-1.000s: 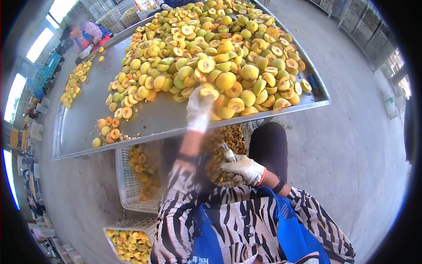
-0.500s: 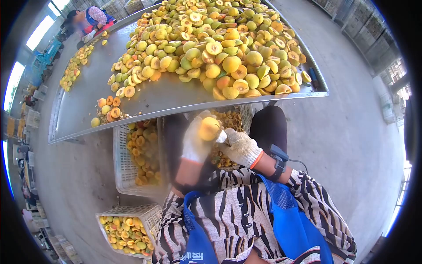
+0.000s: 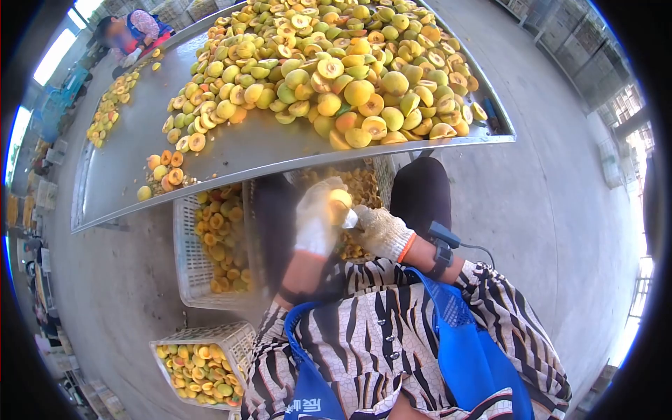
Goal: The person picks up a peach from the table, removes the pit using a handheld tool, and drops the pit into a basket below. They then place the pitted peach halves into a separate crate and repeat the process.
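Note:
In the middle of the head view, my left hand (image 3: 316, 222), in a white knit glove, is closed around a yellow peach (image 3: 340, 201). My right hand (image 3: 382, 232), gloved the same way with an orange cuff, grips a small pitting knife (image 3: 351, 219). Its pale, bright blade is right at the lower edge of the peach, while the handle is mostly hidden in the fist. Below both hands, between my knees, a crate of peach scraps (image 3: 357, 183) shows in part.
Ahead, a metal table (image 3: 231, 157) with a raised rim carries a large heap of halved peaches (image 3: 336, 77). A white crate of peaches (image 3: 187, 245) stands left of my legs, another crate (image 3: 241, 343) nearer. At the far left corner, a person (image 3: 143, 31) leans over the table.
The peach has turned in my left hand and looks narrower from here. Both hands stay close together. The whole view has shifted slightly, with the table a little further up and left.

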